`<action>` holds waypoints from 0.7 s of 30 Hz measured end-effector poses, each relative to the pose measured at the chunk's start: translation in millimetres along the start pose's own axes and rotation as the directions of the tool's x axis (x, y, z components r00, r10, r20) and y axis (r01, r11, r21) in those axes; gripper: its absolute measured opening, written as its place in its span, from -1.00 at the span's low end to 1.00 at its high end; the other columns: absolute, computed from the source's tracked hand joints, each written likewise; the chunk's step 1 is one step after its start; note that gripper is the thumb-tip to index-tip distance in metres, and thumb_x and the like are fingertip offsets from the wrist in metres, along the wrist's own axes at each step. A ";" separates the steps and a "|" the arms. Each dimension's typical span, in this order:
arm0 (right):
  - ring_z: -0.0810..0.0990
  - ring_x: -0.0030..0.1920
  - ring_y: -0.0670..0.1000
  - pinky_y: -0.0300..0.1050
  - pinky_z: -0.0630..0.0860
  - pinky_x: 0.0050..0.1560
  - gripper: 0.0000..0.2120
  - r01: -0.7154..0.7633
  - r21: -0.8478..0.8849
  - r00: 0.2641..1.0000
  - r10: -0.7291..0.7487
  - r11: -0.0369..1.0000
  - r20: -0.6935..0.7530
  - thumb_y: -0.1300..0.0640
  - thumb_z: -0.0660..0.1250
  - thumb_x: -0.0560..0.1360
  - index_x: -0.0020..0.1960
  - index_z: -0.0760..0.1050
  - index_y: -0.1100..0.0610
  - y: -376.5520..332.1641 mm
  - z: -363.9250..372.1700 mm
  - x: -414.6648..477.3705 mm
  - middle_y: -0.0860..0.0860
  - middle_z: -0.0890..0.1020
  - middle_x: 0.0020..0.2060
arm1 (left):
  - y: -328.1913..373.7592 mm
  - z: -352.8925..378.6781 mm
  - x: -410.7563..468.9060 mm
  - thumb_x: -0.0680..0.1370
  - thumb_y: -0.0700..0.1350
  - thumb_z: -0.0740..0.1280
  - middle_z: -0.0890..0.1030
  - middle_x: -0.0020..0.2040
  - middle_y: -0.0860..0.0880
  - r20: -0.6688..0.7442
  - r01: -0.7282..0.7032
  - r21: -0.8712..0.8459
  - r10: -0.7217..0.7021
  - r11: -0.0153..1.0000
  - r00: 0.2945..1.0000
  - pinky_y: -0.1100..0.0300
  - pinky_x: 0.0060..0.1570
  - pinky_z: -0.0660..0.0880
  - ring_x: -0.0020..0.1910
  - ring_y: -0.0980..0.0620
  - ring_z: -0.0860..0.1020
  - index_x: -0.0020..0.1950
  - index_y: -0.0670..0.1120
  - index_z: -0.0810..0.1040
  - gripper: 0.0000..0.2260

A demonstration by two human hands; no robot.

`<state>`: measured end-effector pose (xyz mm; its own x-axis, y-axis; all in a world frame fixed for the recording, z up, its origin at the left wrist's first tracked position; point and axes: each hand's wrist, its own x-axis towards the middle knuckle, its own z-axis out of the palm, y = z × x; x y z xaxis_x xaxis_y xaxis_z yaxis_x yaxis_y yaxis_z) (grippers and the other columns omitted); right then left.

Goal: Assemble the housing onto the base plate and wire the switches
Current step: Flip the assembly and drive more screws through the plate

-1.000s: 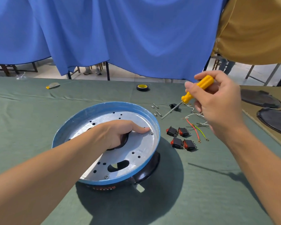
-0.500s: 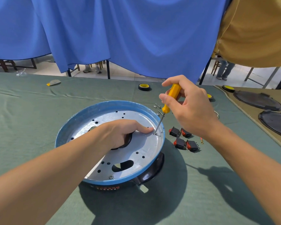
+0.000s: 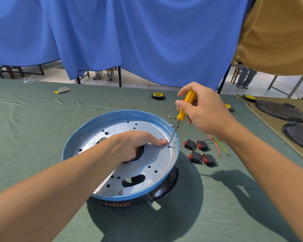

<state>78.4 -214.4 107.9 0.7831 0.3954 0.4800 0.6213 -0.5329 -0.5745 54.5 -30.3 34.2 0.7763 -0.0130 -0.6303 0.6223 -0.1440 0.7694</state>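
A round silver base plate (image 3: 152,159) with a blue rim lies on the black housing (image 3: 166,186) in the middle of the table. My left hand (image 3: 129,145) rests on the plate with fingers hooked into its central hole. One finger stretches out flat toward a screw (image 3: 168,146) near the right rim. My right hand (image 3: 206,112) grips the yellow handle of a screwdriver (image 3: 184,107), whose tip stands on that screw. Several black and red switches (image 3: 199,151) lie to the right of the plate, beside red and green-yellow wires (image 3: 217,147).
Loose screws (image 3: 172,119) lie just behind the plate's right rim. A roll of black tape (image 3: 158,96) sits further back. Two black discs (image 3: 282,111) rest on a brown mat at the far right. A second screw (image 3: 121,192) sits in the plate's near rim.
My right hand brought the screwdriver from above the wires leftward and down, and its tip now stands on the screw by my left finger. My left hand stayed on the plate.
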 end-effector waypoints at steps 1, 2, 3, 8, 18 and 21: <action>0.60 -0.20 0.11 0.07 0.60 -0.12 -0.87 -0.019 -0.002 1.000 0.019 1.000 0.010 0.06 0.32 0.57 0.09 0.46 0.04 1.3 -0.7 1.8 0.12 0.62 -0.10 | 0.0 -0.1 0.3 0.40 0.01 0.55 0.59 -0.09 -0.15 0.002 -0.001 -0.002 0.001 1.000 1.000 0.01 0.07 0.42 -0.03 -0.12 0.50 0.00 -0.20 0.61 -0.66; 0.60 -0.18 0.11 0.08 0.61 -0.12 -0.87 -0.031 -0.003 0.999 0.031 1.000 0.021 0.06 0.31 0.57 0.10 0.46 0.04 2.0 -1.5 2.7 0.12 0.62 -0.08 | -0.2 -0.3 0.4 0.40 0.01 0.55 0.59 -0.10 -0.15 0.003 -0.001 -0.004 0.001 1.000 1.000 0.01 0.07 0.42 -0.03 -0.13 0.50 0.00 -0.20 0.62 -0.66; 0.61 -0.18 0.10 0.05 0.63 -0.15 -0.87 -0.034 0.001 0.999 0.034 0.999 0.036 0.07 0.31 0.58 0.11 0.45 0.04 2.3 -2.5 3.2 0.12 0.62 -0.07 | -0.4 -0.2 0.5 0.40 0.01 0.54 0.59 -0.10 -0.15 0.002 -0.002 -0.003 0.002 1.000 1.000 0.01 0.07 0.43 -0.03 -0.13 0.51 0.00 -0.20 0.62 -0.66; 0.64 -0.33 -0.07 -0.19 0.61 -0.35 -0.89 0.075 -0.005 0.990 -0.074 0.997 0.117 0.05 0.37 0.53 -0.01 0.45 0.01 -1.8 -7.2 -1.0 0.05 0.61 -0.19 | -0.4 0.5 -0.2 0.39 0.02 0.54 0.59 -0.12 -0.15 0.011 -0.013 -0.001 0.013 1.000 1.000 0.03 0.03 0.41 -0.08 -0.12 0.50 0.01 -0.21 0.60 -0.64; 0.50 -0.21 0.03 -0.08 0.35 -0.33 -0.63 0.028 -0.489 0.961 0.111 0.872 0.253 -0.25 0.27 0.48 -0.14 0.43 0.08 -28.7 -11.2 18.5 0.02 0.54 -0.25 | 0.9 1.3 -3.9 0.41 0.04 0.52 0.60 -0.05 -0.16 0.003 -0.025 0.052 0.025 0.998 1.000 -0.02 0.25 0.41 0.00 -0.14 0.52 0.06 -0.21 0.62 -0.62; 0.54 -0.27 -0.09 -0.15 0.41 -0.39 -0.89 0.091 -0.448 0.877 0.141 0.889 0.459 -0.03 0.29 0.50 -0.03 0.40 -0.04 -39.3 -21.9 21.9 -0.07 0.53 -0.21 | 3.3 2.7 -6.4 0.41 0.03 0.53 0.59 -0.08 -0.15 -0.001 -0.022 0.058 0.022 0.998 1.000 -0.01 0.15 0.43 -0.02 -0.15 0.52 0.04 -0.19 0.60 -0.64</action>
<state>70.5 -201.1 155.5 0.7879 0.6148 0.0359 0.6110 -0.7732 -0.1698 51.3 -33.4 40.5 0.7897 -0.0150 -0.6132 0.5984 -0.2011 0.7756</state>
